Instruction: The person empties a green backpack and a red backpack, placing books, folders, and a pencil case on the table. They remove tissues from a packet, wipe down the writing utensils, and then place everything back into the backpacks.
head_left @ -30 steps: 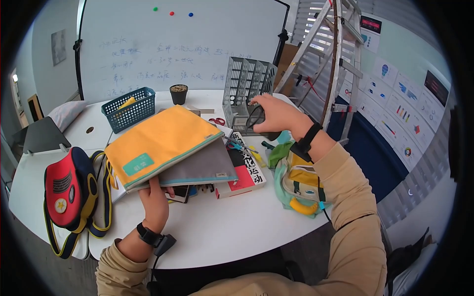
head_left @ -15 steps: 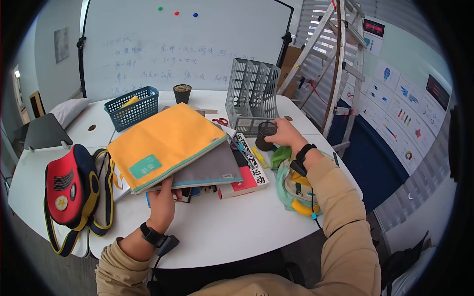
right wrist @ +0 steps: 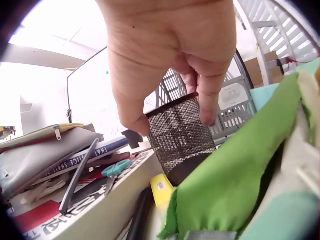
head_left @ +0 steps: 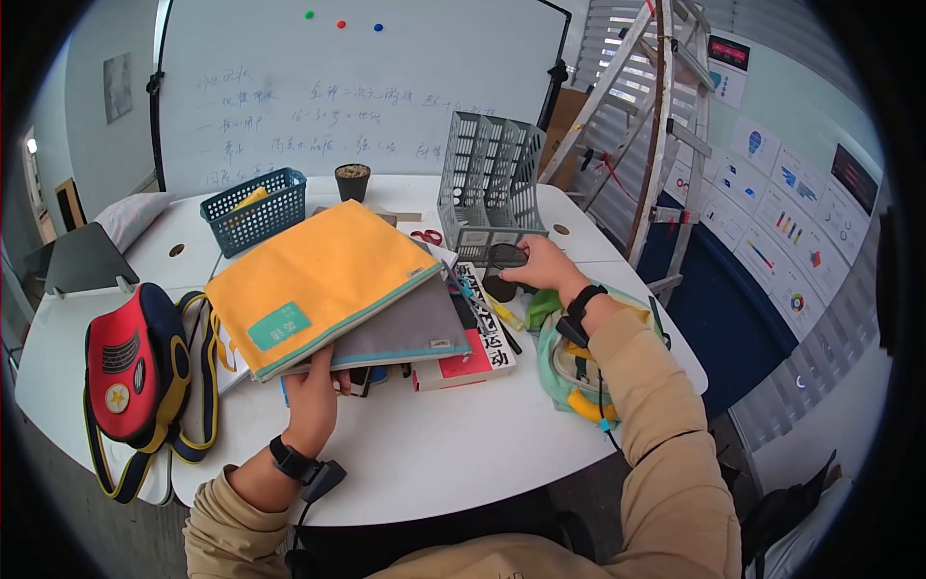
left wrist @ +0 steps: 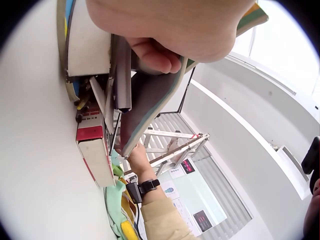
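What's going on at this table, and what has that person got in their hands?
Someone has both hands busy at a white table. Their left hand holds up a yellow fabric zip pouch and a gray fabric zip pouch under it. Their right hand pinches a black mesh pen cup near its rim, in front of a gray plastic file rack. Whether the cup's base touches the table is hard to tell. A red-and-navy backpack sits at the table's left side.

Right arm (head_left: 661, 396) outstretched, fingers (right wrist: 211, 95) pinching downward; left fingers (left wrist: 156, 57) curled.
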